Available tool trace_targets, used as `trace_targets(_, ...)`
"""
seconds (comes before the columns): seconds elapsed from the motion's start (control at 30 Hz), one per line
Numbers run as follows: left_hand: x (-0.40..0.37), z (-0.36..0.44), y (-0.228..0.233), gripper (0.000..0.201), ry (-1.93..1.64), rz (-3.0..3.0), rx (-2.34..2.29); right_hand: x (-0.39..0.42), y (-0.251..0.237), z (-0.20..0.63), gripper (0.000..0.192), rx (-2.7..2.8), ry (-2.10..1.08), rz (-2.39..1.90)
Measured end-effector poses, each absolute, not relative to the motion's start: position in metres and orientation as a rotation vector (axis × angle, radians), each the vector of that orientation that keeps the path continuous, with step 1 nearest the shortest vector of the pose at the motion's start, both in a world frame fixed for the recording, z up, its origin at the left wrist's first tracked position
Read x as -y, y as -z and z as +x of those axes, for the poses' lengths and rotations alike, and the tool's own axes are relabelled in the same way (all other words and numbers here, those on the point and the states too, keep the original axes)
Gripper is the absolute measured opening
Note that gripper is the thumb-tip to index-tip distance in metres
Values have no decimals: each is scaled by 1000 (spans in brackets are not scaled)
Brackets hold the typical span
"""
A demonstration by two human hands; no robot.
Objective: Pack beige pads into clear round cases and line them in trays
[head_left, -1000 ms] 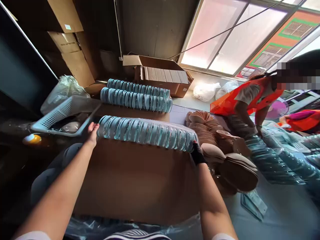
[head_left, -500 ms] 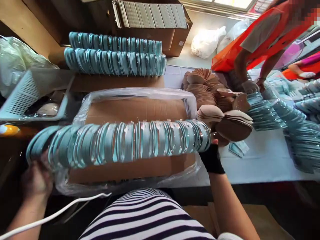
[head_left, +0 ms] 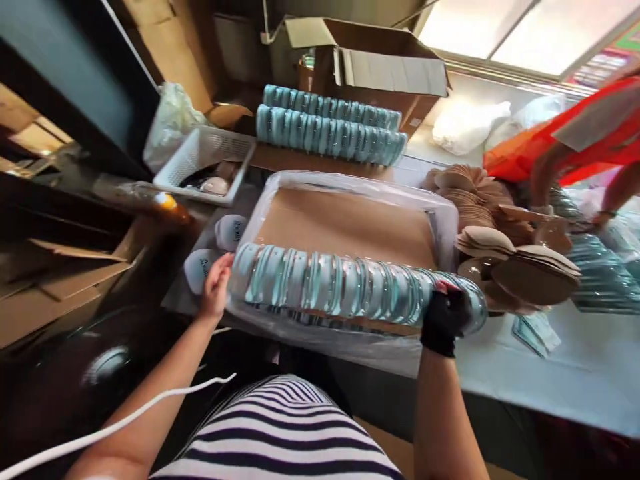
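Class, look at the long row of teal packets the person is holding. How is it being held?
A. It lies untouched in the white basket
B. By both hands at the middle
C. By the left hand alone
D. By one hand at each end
D: the bare left hand presses one end of the row of teal packets and the black-gloved right hand the other end, over the plastic-lined cardboard box.

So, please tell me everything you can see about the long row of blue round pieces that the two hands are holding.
The row of blue discs looks like many thin, clear-wrapped teal rounds packed face to face into one long roll. It lies nearly level, across the near edge of a plastic-lined cardboard box. The bare left hand presses one end, the black-gloved right hand the other.
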State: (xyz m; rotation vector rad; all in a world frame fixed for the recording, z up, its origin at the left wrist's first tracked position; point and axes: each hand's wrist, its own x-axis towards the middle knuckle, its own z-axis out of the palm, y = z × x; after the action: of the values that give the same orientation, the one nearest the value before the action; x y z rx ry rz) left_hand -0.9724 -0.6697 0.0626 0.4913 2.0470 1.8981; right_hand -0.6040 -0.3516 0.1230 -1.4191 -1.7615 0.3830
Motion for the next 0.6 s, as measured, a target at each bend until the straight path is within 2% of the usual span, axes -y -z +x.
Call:
trace_targets(0.1,648,-981,-69,69,-1868,622,-1859,409,-153,-731,28,2470,-669,-964)
trace_targets(0.2,635,-983,-63,69,-1828,646,-1799,459,-177,-852,27,3040,-527,-644)
trace_targets(0.3,633,-982,-54,69,-1808,640,-1759,482,-191,-934,33,3399,-328,-580)
trace_targets(0.43,633,-983,-50,66,-1745,611,-1772,494,-197,-983,32,3684,-116,-407)
trace_targets(0.6,629,-986,-54,65,-1754,631,-1688,514,-197,-992,21,3631,243,-103)
